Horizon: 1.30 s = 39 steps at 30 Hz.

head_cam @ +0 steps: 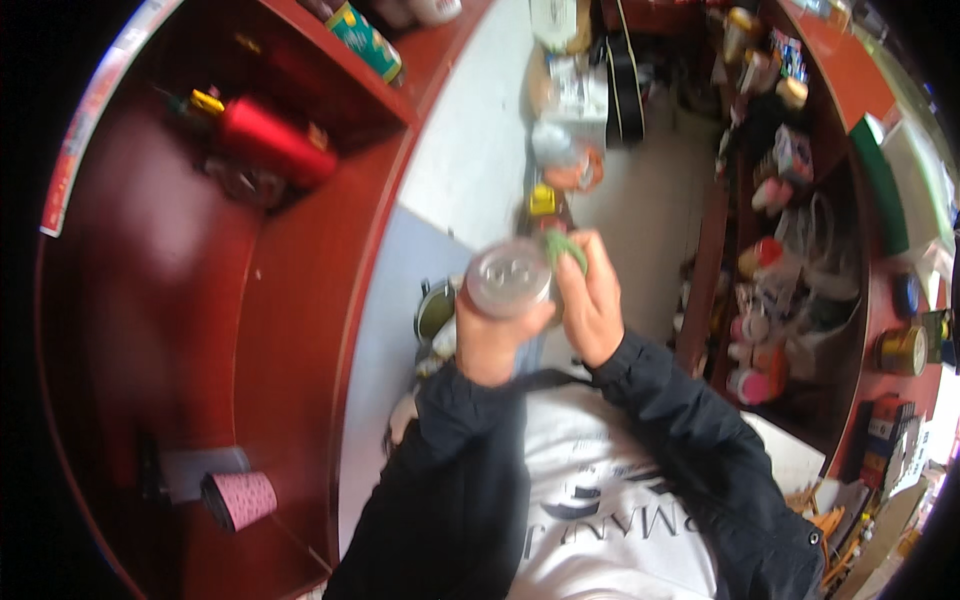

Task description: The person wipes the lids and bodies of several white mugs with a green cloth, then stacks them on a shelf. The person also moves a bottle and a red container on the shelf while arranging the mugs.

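A round container with a clear, shiny top (pixel 508 276) is in my left hand (pixel 491 341), whose fingers are wrapped around it from below; its lower part is hidden. Close beside it on the right, my right hand (pixel 592 300) pinches a green cloth (pixel 564 251) between thumb and fingers. The cloth is at the container's right edge; blur hides whether they touch. Both hands are raised in front of my chest, over the narrow floor.
On the left, a dark red wooden shelf (pixel 300 300) holds a red canister (pixel 274 141) and a pink patterned cup (pixel 241 499). Packed shelves with bags and jars line the right, including a gold tin (pixel 902 351). Bags and a box (pixel 577 94) stand along the floor ahead.
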{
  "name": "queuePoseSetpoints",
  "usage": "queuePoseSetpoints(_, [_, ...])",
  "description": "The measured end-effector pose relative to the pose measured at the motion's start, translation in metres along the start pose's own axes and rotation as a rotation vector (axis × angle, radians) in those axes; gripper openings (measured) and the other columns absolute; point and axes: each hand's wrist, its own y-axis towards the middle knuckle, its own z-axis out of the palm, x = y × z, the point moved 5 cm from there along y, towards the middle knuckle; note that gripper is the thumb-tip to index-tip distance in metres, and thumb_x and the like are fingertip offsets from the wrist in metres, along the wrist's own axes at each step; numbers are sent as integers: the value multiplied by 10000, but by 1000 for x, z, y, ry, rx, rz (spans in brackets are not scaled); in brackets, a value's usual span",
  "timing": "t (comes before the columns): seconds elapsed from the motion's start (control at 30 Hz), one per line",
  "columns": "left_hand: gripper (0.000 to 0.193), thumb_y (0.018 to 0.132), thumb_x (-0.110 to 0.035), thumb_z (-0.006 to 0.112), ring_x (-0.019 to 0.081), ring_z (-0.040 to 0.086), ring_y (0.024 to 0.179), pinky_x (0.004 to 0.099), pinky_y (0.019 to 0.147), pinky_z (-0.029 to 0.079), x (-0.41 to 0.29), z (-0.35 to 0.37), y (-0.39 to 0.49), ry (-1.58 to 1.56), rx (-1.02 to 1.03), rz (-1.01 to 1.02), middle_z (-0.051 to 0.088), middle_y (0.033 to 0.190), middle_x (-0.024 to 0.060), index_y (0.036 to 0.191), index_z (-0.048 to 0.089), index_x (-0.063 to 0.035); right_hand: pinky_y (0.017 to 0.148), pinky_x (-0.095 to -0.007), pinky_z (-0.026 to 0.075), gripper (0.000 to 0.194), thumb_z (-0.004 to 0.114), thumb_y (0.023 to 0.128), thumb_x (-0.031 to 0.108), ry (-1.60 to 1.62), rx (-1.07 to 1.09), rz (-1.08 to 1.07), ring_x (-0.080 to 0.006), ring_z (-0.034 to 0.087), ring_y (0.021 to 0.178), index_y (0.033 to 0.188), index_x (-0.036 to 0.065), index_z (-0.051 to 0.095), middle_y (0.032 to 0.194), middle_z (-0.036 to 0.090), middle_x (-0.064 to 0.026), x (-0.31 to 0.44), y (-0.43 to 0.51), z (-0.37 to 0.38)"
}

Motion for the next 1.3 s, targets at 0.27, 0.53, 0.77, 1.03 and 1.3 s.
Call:
queuePoseSetpoints(0.27, [575,726,-31,902,179,739,983,336,897,592,1,-13,43,193,-190,202,764,1123,88,1249,664,-14,979,-326,509,284,540,1121,243,666,-164,467,-155,645,1088,1212,19,688,1171,706,-61,-68,42,34])
queuePoseSetpoints(0.53, [665,736,-4,893,195,693,1138,361,1013,560,13,-2,116,80,-116,132,704,1243,93,1336,607,-11,896,-290,547,211,558,982,31,335,108,281,-160,669,1026,1169,31,656,1135,701,-60,-63,169,-13])
queuePoseSetpoints(0.77, [696,823,4,807,182,655,1214,355,1064,532,-14,50,220,-137,-220,187,656,1366,103,1453,510,7,947,-326,524,275,765,956,128,-19,731,-285,-207,671,1056,1191,4,694,1106,687,-76,20,314,-46])
queuePoseSetpoints(1.03, [638,890,-48,842,154,639,1199,358,1023,546,-92,118,368,120,-257,303,641,1325,113,1402,464,-7,751,-369,554,179,803,966,129,-324,961,-236,-288,705,816,1090,2,785,918,722,-147,103,484,-91])
queuePoseSetpoints(1.3, [813,884,-98,874,237,630,1295,411,1142,501,-144,144,473,230,-277,527,609,1426,161,1551,427,31,712,-256,521,200,715,1072,151,-193,867,-440,-43,618,784,1060,-45,754,842,715,7,173,628,-85])
